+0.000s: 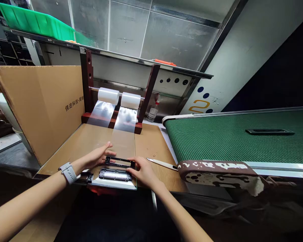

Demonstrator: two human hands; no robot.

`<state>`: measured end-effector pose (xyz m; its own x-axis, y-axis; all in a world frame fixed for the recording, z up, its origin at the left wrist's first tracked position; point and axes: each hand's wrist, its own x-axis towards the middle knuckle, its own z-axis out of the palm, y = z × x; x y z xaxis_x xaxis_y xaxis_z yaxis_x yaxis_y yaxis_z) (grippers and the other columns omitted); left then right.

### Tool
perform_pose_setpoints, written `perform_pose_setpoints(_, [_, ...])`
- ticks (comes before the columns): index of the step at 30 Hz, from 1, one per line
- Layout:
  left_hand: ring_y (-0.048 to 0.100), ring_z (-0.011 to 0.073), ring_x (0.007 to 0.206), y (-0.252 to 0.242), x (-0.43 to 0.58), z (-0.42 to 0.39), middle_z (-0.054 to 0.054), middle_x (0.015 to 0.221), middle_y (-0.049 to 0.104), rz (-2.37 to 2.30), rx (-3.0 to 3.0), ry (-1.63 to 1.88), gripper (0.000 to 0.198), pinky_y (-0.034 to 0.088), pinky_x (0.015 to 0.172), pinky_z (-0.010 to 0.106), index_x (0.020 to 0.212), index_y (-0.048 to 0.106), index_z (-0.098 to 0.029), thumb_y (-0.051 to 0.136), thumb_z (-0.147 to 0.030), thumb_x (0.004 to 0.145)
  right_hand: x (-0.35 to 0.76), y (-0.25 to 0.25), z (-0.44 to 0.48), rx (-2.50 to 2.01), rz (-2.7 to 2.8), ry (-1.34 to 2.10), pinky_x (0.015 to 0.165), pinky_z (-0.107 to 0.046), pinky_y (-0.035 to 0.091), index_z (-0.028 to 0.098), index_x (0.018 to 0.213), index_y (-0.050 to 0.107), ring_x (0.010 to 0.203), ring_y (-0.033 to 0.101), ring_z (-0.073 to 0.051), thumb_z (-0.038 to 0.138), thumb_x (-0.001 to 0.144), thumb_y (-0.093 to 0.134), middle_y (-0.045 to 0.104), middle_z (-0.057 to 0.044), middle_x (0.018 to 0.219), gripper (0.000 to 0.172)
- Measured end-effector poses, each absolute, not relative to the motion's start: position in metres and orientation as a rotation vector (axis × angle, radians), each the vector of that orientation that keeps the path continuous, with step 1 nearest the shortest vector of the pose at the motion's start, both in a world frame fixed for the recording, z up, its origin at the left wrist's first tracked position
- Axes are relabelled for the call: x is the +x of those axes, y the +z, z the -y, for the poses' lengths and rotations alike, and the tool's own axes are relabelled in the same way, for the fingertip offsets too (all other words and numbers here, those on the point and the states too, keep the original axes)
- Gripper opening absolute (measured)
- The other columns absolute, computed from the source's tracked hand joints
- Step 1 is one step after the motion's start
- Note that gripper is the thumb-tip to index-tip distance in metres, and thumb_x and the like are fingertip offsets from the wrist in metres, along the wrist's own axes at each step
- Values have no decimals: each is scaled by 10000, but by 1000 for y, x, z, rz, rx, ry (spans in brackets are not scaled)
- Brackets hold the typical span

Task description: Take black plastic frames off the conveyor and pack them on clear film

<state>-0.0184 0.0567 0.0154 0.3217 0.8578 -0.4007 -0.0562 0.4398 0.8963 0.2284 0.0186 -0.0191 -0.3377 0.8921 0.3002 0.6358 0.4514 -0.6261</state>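
Observation:
A thin black rectangular frame [120,164] with a long window is tilted up above the front edge of the work surface. My right hand [144,172] pinches its right end between thumb and fingers. At the frame's left end is my left hand [99,156], its fingers stretched and apart, some of them behind the frame; whether they touch it I cannot tell. Just below lies a second black part with a clear middle [115,174], on a pale plate [111,183] at the edge. A white-handled craft knife [162,164] rests right of my right hand.
Two rolls of clear film [108,96] hang on a dark red stand [148,92], strips trailing toward me. A cardboard sheet [45,104] stands at left. The green conveyor belt [217,144] at right carries a black frame [269,132]. A plastic bottle [153,112] stands behind.

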Motion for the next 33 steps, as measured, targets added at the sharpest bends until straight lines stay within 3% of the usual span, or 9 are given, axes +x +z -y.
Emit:
perform_pose_setpoints(25, [688, 257, 1005, 20, -19, -52, 165, 1344, 593, -1019, 948, 711, 694, 461, 1000, 511, 1497, 273, -198, 400, -612, 955, 219, -11, -23, -1366, 2182, 510, 754, -320, 464, 212, 1052, 690, 776, 610, -187, 229, 772, 828, 665, -4, 836, 312])
perform_pose_setpoints(30, [578, 288, 1210, 14, -19, -54, 143, 1383, 563, -1051, 995, 816, 612, 374, 1085, 552, 1419, 419, -189, 450, -581, 950, 220, -13, -26, -1400, 2176, 509, 707, -301, 464, 212, 1154, 626, 760, 612, -187, 249, 763, 832, 645, 8, 818, 444])
perform_pose_setpoints(33, [429, 309, 1362, 7, -16, -56, 139, 1510, 433, -1090, 1035, 922, 599, 252, 1155, 583, 1435, 401, -212, 450, -566, 954, 222, -9, -25, -1413, 2165, 484, 741, -331, 470, 191, 1174, 594, 807, 614, -213, 265, 759, 840, 644, -15, 856, 488])
